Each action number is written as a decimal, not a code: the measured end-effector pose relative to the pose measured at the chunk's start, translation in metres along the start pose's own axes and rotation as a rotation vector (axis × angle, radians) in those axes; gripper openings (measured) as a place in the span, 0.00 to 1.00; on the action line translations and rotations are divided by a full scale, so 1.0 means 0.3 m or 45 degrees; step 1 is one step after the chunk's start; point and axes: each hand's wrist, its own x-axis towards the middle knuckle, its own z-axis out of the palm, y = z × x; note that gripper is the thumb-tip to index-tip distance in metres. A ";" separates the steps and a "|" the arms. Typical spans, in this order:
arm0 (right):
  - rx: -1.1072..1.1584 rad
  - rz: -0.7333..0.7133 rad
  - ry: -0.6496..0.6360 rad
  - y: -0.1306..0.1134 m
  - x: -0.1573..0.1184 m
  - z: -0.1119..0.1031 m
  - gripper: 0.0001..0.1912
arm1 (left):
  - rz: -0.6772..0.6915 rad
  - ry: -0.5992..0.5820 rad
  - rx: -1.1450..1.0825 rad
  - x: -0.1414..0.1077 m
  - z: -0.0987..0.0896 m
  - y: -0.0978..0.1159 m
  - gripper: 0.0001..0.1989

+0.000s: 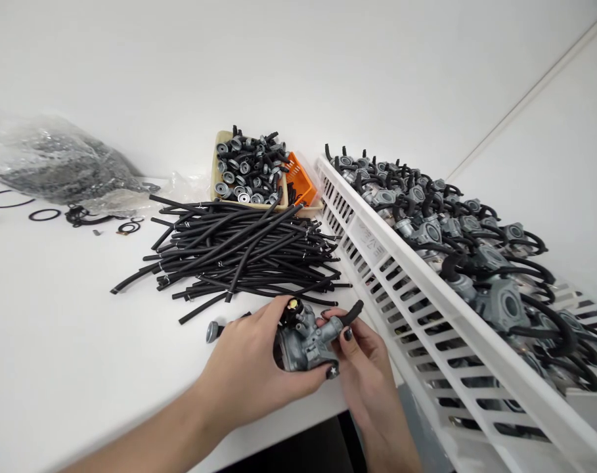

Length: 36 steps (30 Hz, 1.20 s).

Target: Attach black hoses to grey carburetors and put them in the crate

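Note:
A grey metal carburetor [303,347] is held above the front edge of the table. My left hand [251,355] wraps round its body from the left, with the thumb along the lower side. On its right end sits a round metal cap [333,326] with a black rubber boot [352,313] pointing up and right. My right hand [364,355] grips this cap between thumb and fingers. Just beyond my left hand, another metal cap [212,332] with a black boot lies on the table, partly hidden by the fingers.
Black rubber hoses [243,253] lie in a heap ahead. Behind them stand a cream bin [214,167] of booted caps and an orange basket [301,180]. A white slatted crate [416,276] full of carburetors rises at right. Left are a plastic bag [66,157] and rubber rings [44,215].

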 end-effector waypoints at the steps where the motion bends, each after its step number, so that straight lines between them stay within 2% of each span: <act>1: 0.008 -0.018 0.021 0.001 0.001 0.001 0.11 | 0.012 0.005 0.005 -0.001 0.002 -0.001 0.22; 4: 0.055 -0.061 0.082 0.002 0.000 0.006 0.09 | 0.089 0.045 0.038 -0.005 0.008 -0.005 0.23; 7: 0.074 -0.034 0.075 -0.001 -0.005 0.009 0.09 | 0.144 0.060 0.046 -0.007 0.012 -0.006 0.22; 14: 0.095 -0.025 0.033 -0.009 -0.008 0.011 0.09 | 0.068 0.041 0.008 -0.002 0.006 -0.004 0.23; 23: 0.048 -0.079 0.045 -0.016 -0.012 0.017 0.07 | 0.063 0.018 0.003 -0.003 0.000 0.000 0.23; 36: 0.051 -0.047 0.043 -0.015 -0.005 0.019 0.09 | 0.073 0.015 -0.011 -0.002 -0.006 0.001 0.23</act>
